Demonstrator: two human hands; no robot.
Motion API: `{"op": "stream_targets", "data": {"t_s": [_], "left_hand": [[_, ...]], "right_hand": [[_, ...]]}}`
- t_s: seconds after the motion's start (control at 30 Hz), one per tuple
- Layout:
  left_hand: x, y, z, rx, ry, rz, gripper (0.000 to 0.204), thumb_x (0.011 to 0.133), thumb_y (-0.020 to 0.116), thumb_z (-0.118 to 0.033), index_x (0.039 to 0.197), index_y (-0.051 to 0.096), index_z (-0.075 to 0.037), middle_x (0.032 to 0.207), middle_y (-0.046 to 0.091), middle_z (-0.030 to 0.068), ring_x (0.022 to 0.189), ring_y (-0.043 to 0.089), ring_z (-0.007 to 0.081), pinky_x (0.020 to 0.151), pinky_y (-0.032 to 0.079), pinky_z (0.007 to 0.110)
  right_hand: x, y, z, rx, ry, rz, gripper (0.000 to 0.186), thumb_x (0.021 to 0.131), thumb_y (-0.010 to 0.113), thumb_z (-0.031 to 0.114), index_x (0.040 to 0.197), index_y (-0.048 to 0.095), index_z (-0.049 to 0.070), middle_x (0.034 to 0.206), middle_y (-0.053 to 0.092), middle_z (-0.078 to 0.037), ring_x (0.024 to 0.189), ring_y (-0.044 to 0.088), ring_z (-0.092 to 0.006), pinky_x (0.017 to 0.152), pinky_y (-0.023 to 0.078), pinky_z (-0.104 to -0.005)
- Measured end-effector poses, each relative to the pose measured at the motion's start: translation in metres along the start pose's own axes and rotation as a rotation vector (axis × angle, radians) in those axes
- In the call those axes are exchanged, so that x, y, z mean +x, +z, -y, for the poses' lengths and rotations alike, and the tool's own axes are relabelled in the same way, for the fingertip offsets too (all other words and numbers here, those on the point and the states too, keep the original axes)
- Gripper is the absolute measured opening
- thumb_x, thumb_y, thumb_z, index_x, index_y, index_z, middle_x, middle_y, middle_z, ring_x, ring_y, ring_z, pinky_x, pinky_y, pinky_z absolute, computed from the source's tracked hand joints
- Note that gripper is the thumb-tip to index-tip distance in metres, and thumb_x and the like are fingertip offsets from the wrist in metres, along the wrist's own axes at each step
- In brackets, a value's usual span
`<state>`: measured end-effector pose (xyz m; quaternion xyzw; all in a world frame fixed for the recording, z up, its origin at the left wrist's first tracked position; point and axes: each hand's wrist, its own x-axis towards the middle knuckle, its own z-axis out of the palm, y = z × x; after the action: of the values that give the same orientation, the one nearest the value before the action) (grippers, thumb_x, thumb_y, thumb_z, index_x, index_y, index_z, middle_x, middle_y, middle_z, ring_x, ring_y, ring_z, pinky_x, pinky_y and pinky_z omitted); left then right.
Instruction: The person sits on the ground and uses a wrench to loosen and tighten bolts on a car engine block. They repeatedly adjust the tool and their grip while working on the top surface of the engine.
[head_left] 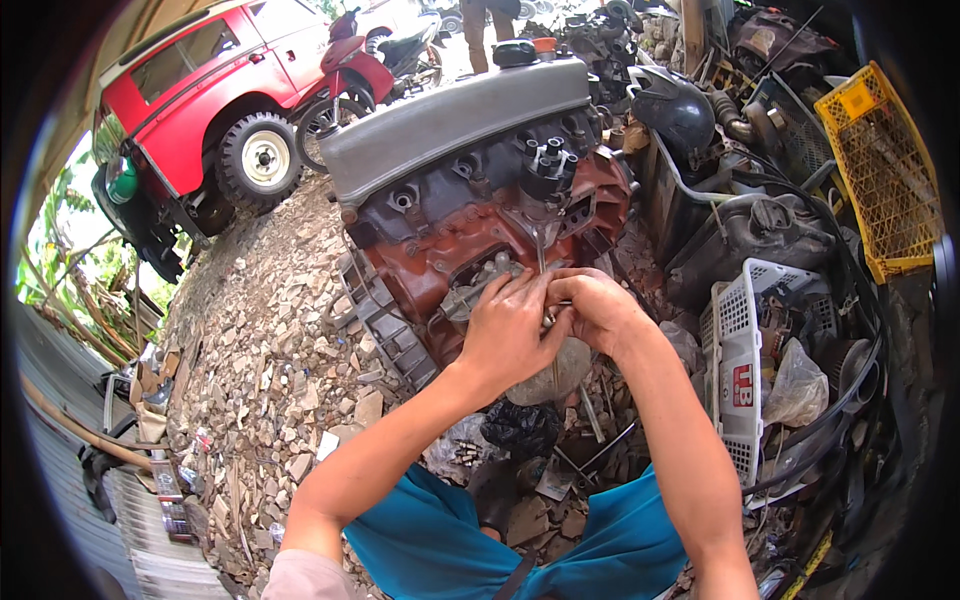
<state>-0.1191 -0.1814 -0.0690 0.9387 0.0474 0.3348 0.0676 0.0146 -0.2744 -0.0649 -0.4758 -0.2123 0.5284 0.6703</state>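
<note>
Before me stands an engine (420, 265) with a reddish-brown block, a long grey valve cover (460, 108) and a black distributor cap (548, 168). Both hands meet low on its near side, beside a small grey metal part (490, 270). My left hand (512, 325) has its fingers bent together over that spot, thumb toward the right. My right hand (597, 308) is closed, its fingers curled in against the left. A slim shiny metal rod (541, 250) rises from between them toward the distributor; whether either hand grips it is hidden. Small metal shows between the fingers.
White crate (738, 385) with parts, yellow crate (880, 170), black helmet (672, 112) and black tank (755, 240) crowd the right. Loose tools (592, 412) and a black plastic bag (522, 428) lie below my hands. Rubble covers the ground leftward; a red vehicle (240, 80) and a motorcycle (350, 85) stand behind.
</note>
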Motion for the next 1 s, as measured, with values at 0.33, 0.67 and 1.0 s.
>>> {"op": "stream_targets", "data": {"t_s": [0.33,0.67,1.0], "left_hand": [[0.043,-0.022,0.046,0.006,-0.059,-0.017,0.04,0.096,0.063,-0.039,0.084,0.069,-0.002,0.073,0.069,0.0123,0.07,0.068,0.0256,0.066,0.051,0.038],[0.124,0.012,0.083,-0.524,-0.318,-0.234,0.041,0.102,0.055,-0.031,0.126,0.055,0.003,0.117,0.066,0.0218,0.105,0.065,0.027,0.093,0.05,0.038],[0.161,0.053,0.069,-0.296,-0.202,-0.359,0.052,0.087,0.074,-0.048,0.103,0.061,0.0,0.093,0.068,0.0186,0.088,0.067,0.0296,0.083,0.05,0.039]], "right_hand": [[-0.027,-0.04,0.026,-0.526,0.135,-0.299,0.024,0.088,0.051,0.012,0.106,0.06,0.0,0.075,0.053,-0.002,0.056,0.054,-0.0141,0.052,0.047,-0.0303],[-0.028,-0.083,0.015,-0.929,-0.187,-0.493,0.038,0.088,0.072,0.035,0.108,0.07,0.003,0.094,0.071,-0.017,0.092,0.069,-0.0263,0.081,0.05,-0.0398],[0.029,-0.125,0.023,-1.415,-0.466,-0.504,0.021,0.095,0.056,0.019,0.109,0.051,0.004,0.104,0.069,-0.025,0.105,0.062,-0.0469,0.085,0.048,-0.056]]}}
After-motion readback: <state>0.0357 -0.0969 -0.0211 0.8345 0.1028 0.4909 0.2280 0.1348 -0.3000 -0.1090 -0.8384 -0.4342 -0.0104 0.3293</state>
